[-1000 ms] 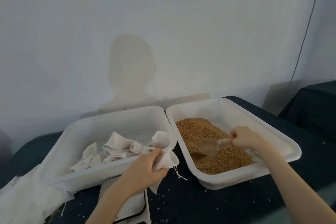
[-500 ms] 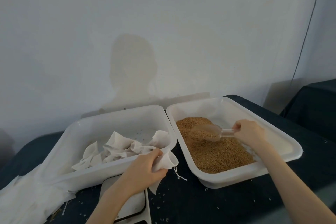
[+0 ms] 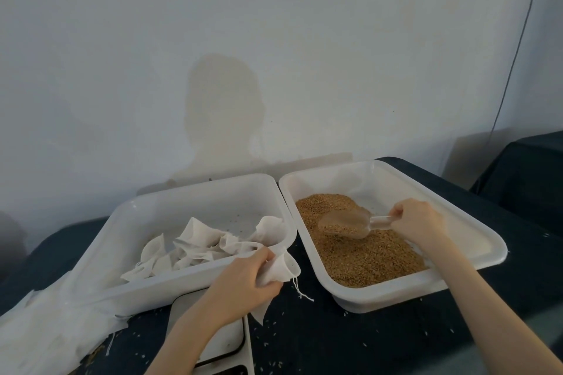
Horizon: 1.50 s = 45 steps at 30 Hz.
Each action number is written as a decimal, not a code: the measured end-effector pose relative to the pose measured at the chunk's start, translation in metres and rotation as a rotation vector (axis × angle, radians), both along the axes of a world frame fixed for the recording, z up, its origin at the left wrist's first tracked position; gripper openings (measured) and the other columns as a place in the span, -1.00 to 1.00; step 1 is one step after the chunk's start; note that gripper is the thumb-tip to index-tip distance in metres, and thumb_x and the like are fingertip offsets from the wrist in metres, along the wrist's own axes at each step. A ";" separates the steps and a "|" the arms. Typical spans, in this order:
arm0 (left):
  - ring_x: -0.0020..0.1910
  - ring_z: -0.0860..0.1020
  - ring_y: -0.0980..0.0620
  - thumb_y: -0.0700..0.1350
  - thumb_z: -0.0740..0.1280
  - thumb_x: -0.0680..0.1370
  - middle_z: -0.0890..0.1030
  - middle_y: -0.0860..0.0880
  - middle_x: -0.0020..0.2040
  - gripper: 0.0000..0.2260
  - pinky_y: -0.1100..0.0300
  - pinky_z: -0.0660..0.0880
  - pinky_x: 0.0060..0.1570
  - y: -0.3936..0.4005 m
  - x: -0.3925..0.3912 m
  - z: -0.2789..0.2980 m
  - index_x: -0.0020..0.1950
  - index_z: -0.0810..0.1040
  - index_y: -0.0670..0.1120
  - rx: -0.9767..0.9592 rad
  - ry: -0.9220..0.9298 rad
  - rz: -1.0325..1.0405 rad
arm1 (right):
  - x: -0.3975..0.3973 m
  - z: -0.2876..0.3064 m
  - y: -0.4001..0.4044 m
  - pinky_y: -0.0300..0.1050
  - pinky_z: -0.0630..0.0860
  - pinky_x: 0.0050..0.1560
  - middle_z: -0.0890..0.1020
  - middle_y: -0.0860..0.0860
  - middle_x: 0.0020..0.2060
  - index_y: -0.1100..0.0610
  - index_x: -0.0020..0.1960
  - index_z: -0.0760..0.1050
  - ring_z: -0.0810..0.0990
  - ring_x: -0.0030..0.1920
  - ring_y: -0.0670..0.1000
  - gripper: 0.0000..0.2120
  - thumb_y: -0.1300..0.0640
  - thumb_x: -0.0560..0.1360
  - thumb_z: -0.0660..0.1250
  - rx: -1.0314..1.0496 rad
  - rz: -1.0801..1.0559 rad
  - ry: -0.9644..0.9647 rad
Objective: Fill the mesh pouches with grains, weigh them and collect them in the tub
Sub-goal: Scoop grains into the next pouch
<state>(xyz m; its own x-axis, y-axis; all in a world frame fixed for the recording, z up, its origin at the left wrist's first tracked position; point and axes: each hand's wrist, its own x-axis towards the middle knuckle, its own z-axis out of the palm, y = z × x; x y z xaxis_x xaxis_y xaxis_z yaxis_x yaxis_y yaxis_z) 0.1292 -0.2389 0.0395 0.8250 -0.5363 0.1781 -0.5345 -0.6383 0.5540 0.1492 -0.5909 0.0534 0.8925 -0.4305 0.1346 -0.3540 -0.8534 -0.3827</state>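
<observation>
Right hand (image 3: pixel 417 222) grips the scoop (image 3: pixel 350 224) handle; the loaded bowl points left, above the grains (image 3: pixel 365 256) in the right tub (image 3: pixel 475 240). Left hand (image 3: pixel 243 280) pinches an empty mesh pouch (image 3: pixel 283 266), mouth facing right, left of and below the scoop.

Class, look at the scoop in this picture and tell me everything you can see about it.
The scoop is small and looks like clear plastic, with a rounded bowl and a short handle. The right hand grips the handle. Its bowl holds brown grains and is raised just above the grain heap in the right white tub, roughly level, its mouth pointing left toward the pouch that the left hand holds.
</observation>
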 end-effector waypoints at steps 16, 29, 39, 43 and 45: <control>-0.26 0.48 0.29 0.14 0.31 0.48 0.49 0.18 -0.21 -0.81 0.41 0.32 -0.30 0.021 0.000 0.012 0.01 0.35 0.20 -0.030 0.030 0.153 | 0.002 0.037 0.033 -0.09 0.54 -0.29 0.66 -0.08 -0.38 -0.11 -0.24 0.64 0.58 -0.33 -0.02 -0.63 0.39 0.30 0.35 0.347 0.420 -0.036; -0.15 0.50 0.19 0.23 0.25 0.48 0.50 0.15 -0.10 -0.74 0.25 0.42 -0.18 0.026 -0.001 0.020 0.06 0.33 0.15 0.081 -0.054 0.227 | -0.003 0.058 0.059 -0.23 0.35 -0.42 0.62 -0.10 -0.41 -0.09 -0.23 0.67 0.43 -0.45 -0.10 -0.59 0.38 0.19 0.29 0.433 0.678 0.071; -0.13 0.49 0.18 0.37 0.15 0.41 0.45 0.21 -0.11 -0.55 0.22 0.40 -0.18 0.016 -0.003 0.024 0.16 0.34 0.13 0.142 -0.092 0.232 | -0.006 0.063 0.050 -0.15 0.39 -0.33 0.65 -0.02 -0.34 -0.06 -0.19 0.68 0.45 -0.39 -0.11 -0.53 0.47 0.24 0.26 0.388 0.706 0.038; -0.12 0.47 0.20 0.35 0.18 0.45 0.44 0.22 -0.13 -0.57 0.27 0.33 -0.25 0.011 -0.002 0.023 0.19 0.33 0.14 0.164 -0.112 0.204 | -0.006 0.064 0.048 -0.07 0.42 -0.28 0.67 -0.02 -0.32 -0.05 -0.17 0.69 0.47 -0.34 -0.03 -0.53 0.47 0.25 0.27 0.364 0.716 0.040; -0.12 0.47 0.24 0.35 0.20 0.46 0.47 0.21 -0.10 -0.58 0.32 0.32 -0.26 0.009 -0.001 0.022 0.20 0.32 0.16 0.158 -0.113 0.185 | -0.006 0.064 0.049 -0.13 0.38 -0.35 0.66 -0.03 -0.35 -0.06 -0.16 0.69 0.43 -0.41 -0.09 -0.53 0.46 0.25 0.26 0.350 0.710 0.047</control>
<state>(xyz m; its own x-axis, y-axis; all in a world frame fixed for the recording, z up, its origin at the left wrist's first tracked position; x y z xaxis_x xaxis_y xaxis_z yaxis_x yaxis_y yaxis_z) 0.1283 -0.2304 0.0612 0.8914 -0.4062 0.2012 -0.4533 -0.8047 0.3834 0.1431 -0.5418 0.1176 0.9710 0.2333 0.0515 0.2070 -0.7139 -0.6690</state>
